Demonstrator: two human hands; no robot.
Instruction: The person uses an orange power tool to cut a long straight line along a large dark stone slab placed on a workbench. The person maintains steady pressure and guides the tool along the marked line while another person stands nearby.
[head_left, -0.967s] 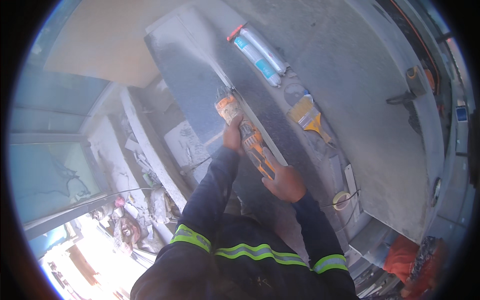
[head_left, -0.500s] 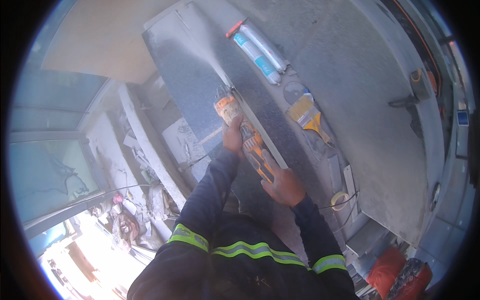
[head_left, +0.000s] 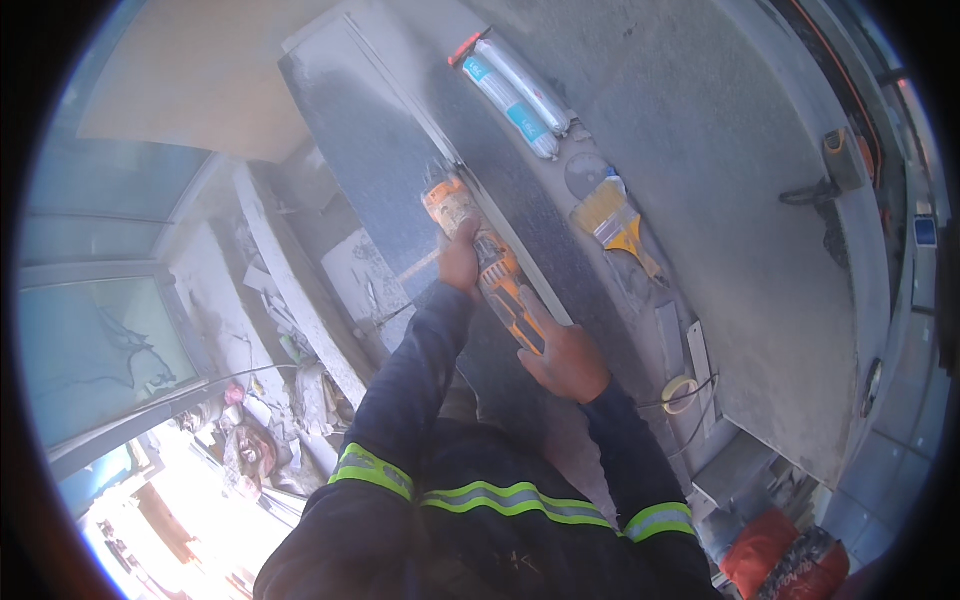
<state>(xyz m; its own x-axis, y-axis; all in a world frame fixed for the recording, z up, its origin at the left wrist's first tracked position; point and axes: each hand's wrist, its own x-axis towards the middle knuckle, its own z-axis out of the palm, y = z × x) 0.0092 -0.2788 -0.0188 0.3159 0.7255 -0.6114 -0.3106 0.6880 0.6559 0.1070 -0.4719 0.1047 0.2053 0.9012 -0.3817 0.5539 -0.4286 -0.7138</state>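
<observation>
Both my hands hold an orange angle grinder (head_left: 500,272) over a dark stone slab (head_left: 390,190). Around the grinder's front body, behind its head, my left hand (head_left: 459,258) is wrapped. My right hand (head_left: 568,355) grips the rear handle, fingers lying along its side. The grinder's head sits at a pale straight strip (head_left: 525,265) that runs lengthwise along the slab. A light cut line (head_left: 385,70) continues beyond the head to the slab's far end, with pale dust around it. The disc itself is hidden by the head and dust.
Right of the slab lie two sealant tubes (head_left: 510,95), a grey disc (head_left: 587,175), a yellow-handled paintbrush (head_left: 618,225) and a tape roll (head_left: 680,394). A tape measure (head_left: 843,160) rests farther right. A cable (head_left: 700,425) hangs near my right forearm. Rubble (head_left: 255,450) lies at left.
The dense dust jet ahead of the grinder has thinned, so the cut line shows plainly. The grinder and both hands have shifted slightly left and toward the far end.
</observation>
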